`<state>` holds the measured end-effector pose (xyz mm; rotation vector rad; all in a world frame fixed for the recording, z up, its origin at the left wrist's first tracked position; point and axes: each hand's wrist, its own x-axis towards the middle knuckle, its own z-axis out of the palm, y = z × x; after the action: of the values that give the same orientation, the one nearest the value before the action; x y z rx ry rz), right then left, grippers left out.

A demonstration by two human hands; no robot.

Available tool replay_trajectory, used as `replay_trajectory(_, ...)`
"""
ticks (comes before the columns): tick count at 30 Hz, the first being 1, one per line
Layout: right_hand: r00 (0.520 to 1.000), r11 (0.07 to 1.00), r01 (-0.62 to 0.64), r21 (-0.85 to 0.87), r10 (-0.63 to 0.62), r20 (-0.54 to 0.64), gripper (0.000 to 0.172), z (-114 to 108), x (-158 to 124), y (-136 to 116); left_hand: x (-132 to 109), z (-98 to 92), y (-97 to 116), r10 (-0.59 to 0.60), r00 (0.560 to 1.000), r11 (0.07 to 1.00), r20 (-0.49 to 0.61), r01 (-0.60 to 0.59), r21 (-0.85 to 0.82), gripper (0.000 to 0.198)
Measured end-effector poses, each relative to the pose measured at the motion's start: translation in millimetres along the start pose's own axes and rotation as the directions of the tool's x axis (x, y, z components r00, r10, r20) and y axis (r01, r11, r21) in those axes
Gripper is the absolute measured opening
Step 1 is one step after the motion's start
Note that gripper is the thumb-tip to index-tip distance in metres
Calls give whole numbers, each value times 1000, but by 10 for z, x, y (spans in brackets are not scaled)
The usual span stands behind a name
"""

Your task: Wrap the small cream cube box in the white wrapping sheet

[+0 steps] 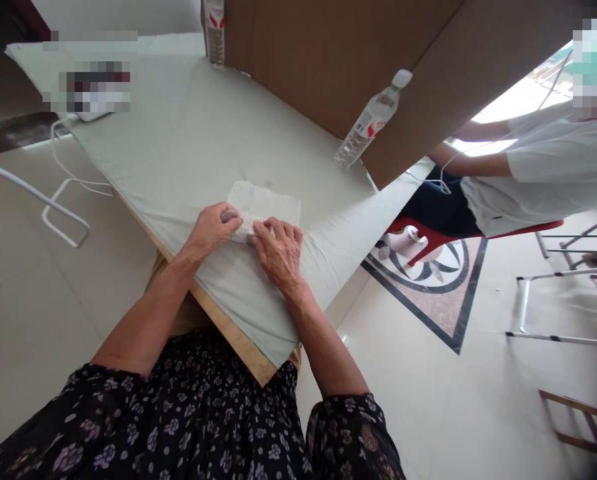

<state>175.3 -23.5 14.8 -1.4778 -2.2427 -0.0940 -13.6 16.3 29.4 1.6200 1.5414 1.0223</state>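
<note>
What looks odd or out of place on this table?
Little stands out. The tissue is crumpled where the left hand pinches it, the right hand pressing beside, and a small dark mark shows on the cloth just beyond it.

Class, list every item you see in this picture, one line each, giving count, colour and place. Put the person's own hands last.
white sheet: one, white, on the table cloth near the front edge
table cloth: one, pale grey-green, covering the table
near bottle: one, clear, leaning against the cardboard
far bottle: one, clear, at the table's far edge
cardboard panel: one, brown, along the table's far side
cable: one, white, hanging off the table's left
co-worker: one, white shirt, seated at right
chair: one, red, under the co-worker
left hand: pinching the sheet's left end
right hand: fingers flat on the sheet
</note>
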Motion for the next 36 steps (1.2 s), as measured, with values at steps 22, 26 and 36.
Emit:
replay_trajectory(22, 994, 991, 66, -112, -56, 96, 32, -19, 71, -22, 183, -89, -348, -39, 993, 929, -115, 78, 361, 39)
replay_trajectory(26, 990, 987, 108, -121, -96, 104, 27, -72, 117, -20, 172, -125, -247, -65, 998, 947, -11, 65, 314, 40)
replay_trajectory(36, 992, 989, 109, -104, -102, 76, 31, -119, 108, -50, 106, 122, 198, -225, 974, 963, 26, 226, -144, 11)
